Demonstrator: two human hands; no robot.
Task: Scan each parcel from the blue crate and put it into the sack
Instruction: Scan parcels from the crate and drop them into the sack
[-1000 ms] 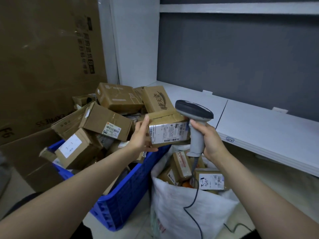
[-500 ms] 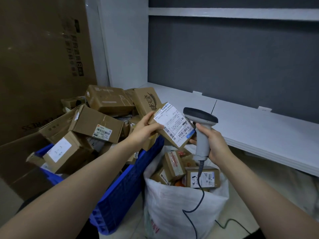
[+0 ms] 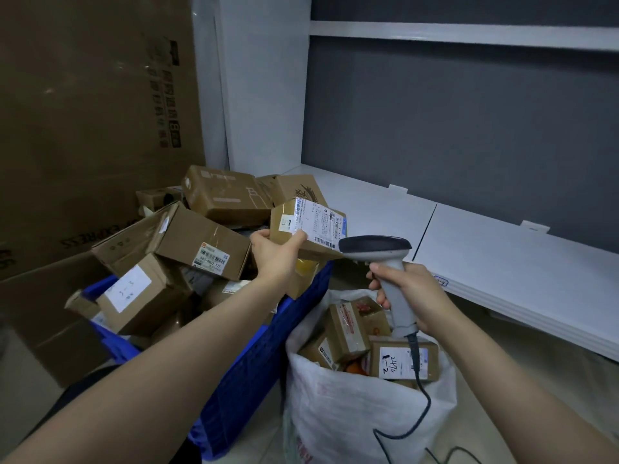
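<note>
Scan step in hand. Left hand [image 3: 278, 252] grips parcel [image 3: 310, 226] at centre frame, above blue crate [image 3: 254, 363] rim, label turned toward scanner [image 3: 375, 247]. Right hand [image 3: 413, 296] wraps scanner handle. Beam not visible, so read possibly not yet made. Next: confirm read, then lower parcel into sack [image 3: 351, 420], lower centre.

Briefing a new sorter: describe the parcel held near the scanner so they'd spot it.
Find the blue crate heaped with brown boxes. Above its right edge, the left hand holds one parcel beside the grey scanner head. It alone is off the pile, its white barcode label turned upward.
</note>
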